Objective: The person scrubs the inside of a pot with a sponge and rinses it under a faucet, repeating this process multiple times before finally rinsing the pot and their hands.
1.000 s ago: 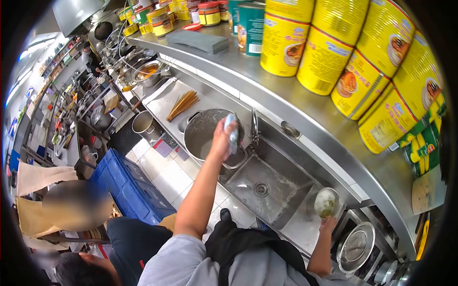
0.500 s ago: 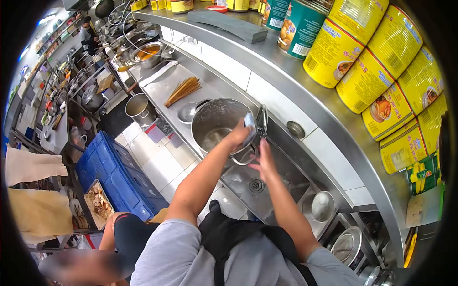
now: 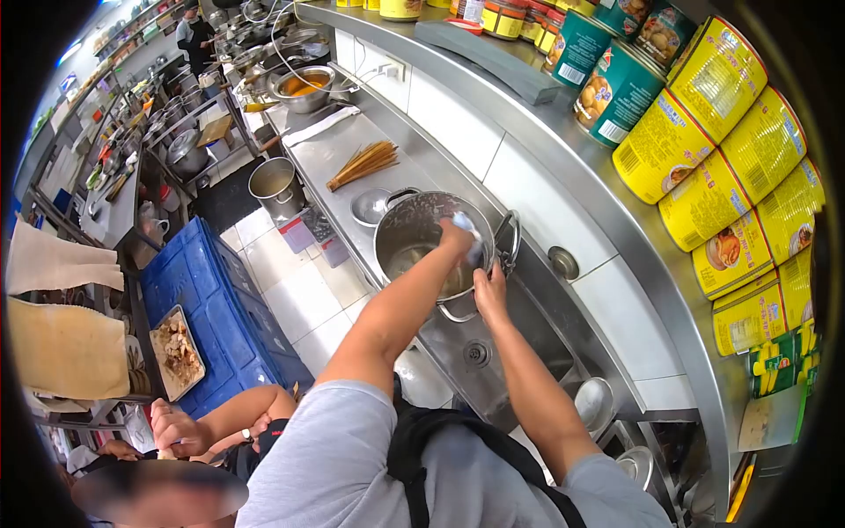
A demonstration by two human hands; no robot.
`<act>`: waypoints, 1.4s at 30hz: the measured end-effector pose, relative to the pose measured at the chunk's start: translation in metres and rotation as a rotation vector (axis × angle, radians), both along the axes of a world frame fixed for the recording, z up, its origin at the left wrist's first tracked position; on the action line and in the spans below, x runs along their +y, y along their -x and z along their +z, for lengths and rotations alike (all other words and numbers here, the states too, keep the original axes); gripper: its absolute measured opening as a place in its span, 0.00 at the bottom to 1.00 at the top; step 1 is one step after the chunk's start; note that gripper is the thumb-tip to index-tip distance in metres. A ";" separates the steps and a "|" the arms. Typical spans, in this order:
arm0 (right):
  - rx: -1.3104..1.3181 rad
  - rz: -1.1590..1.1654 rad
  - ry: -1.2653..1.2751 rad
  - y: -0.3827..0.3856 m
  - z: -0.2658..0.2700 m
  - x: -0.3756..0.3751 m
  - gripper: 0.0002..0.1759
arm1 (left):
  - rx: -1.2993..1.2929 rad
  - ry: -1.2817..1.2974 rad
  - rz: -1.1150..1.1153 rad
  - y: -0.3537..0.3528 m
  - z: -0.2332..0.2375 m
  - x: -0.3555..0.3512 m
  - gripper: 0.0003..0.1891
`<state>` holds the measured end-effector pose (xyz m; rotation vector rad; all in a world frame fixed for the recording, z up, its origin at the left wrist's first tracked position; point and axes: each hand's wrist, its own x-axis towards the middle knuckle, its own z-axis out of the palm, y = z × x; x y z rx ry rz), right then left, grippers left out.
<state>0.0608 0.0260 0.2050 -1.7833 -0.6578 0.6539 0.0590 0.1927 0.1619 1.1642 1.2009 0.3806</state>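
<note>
A large metal pot [image 3: 407, 251] leans at the edge of the sink, its open mouth facing me and its inner wall streaked with whitish residue. My left hand [image 3: 455, 236] reaches inside it, closed around a crumpled pale blue-white cloth [image 3: 468, 227] pressed to the inner wall on the right. My right hand [image 3: 490, 290] grips the pot's near right rim, beside a side handle. Below the pot lies the sink basin [image 3: 519, 339] with its drain [image 3: 476, 354]. A curved metal faucet [image 3: 510, 236] stands just behind the rim.
Bamboo skewers [image 3: 363, 165] and a small metal bowl [image 3: 370, 207] sit on the counter left of the pot. Overhead at right, a shelf [image 3: 563, 132] carries yellow cans [image 3: 666, 145]. Another person's hand [image 3: 176, 429] is at lower left, near a blue bin [image 3: 211, 308].
My right hand, open and off the rim before, now grips the pot. My left hand has moved the cloth deeper against the inner wall. The other person's arms have come into view.
</note>
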 end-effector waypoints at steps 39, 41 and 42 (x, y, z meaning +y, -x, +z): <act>-0.230 -0.054 0.162 0.010 -0.034 -0.012 0.39 | 0.111 -0.786 -0.193 0.008 0.082 -0.005 0.23; -0.629 -0.057 0.084 0.015 -0.045 -0.016 0.35 | 0.094 -0.819 -0.056 0.016 0.068 -0.004 0.25; -0.634 -0.059 0.070 0.005 -0.048 -0.014 0.35 | 0.018 -0.867 -0.146 0.019 0.060 -0.009 0.27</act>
